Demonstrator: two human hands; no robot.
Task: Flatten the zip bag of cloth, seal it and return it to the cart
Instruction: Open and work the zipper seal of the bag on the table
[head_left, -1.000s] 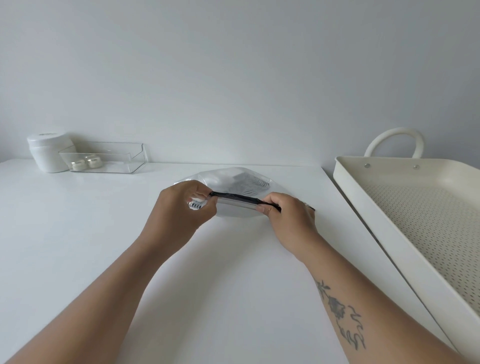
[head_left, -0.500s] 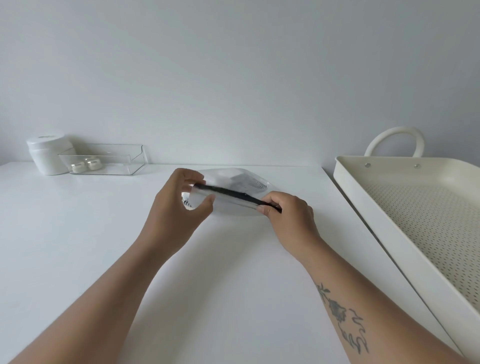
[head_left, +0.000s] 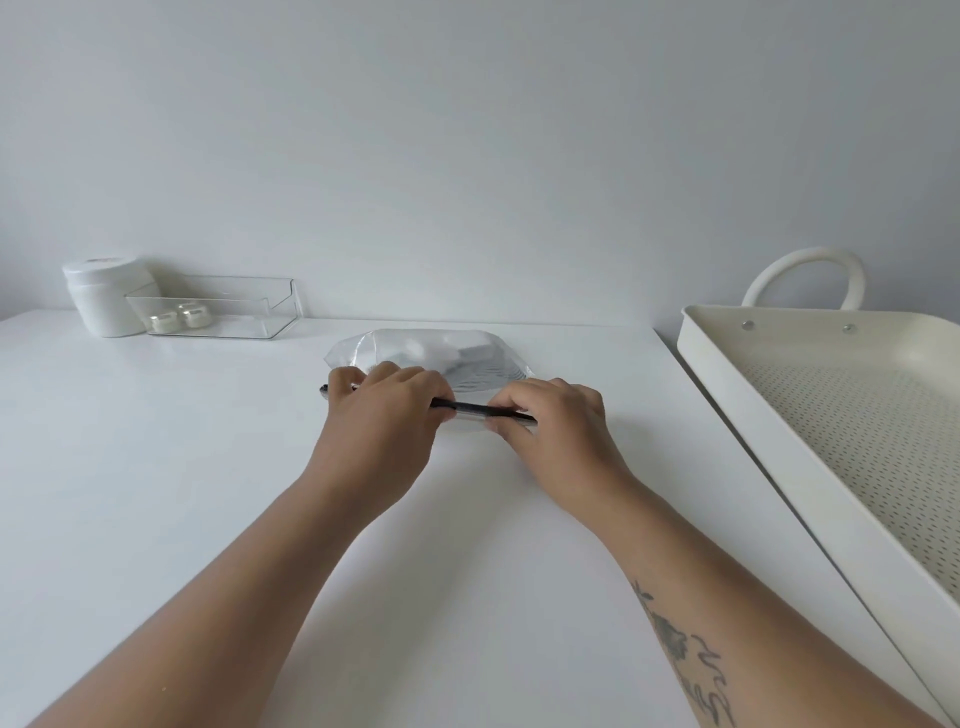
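A clear zip bag (head_left: 436, 351) holding white and grey cloth lies on the white table (head_left: 156, 467), its black zip strip (head_left: 470, 407) along the near edge. My left hand (head_left: 382, 415) pinches the strip near its left part, fingers curled over it. My right hand (head_left: 553, 421) pinches the strip toward its right end. A short stretch of strip shows between the two hands. The cream cart tray (head_left: 727, 384) with a perforated floor stands to the right, apart from the bag.
A white jar (head_left: 104, 296) and a clear plastic tray (head_left: 218, 306) with two small pots stand at the back left by the wall. The cart's looped handle (head_left: 805, 270) rises at its far end. The table's right edge runs beside the cart.
Both hands have lowered the zip edge toward the table. My left hand has slid along the strip closer to my right hand, and the bag now lies flatter.
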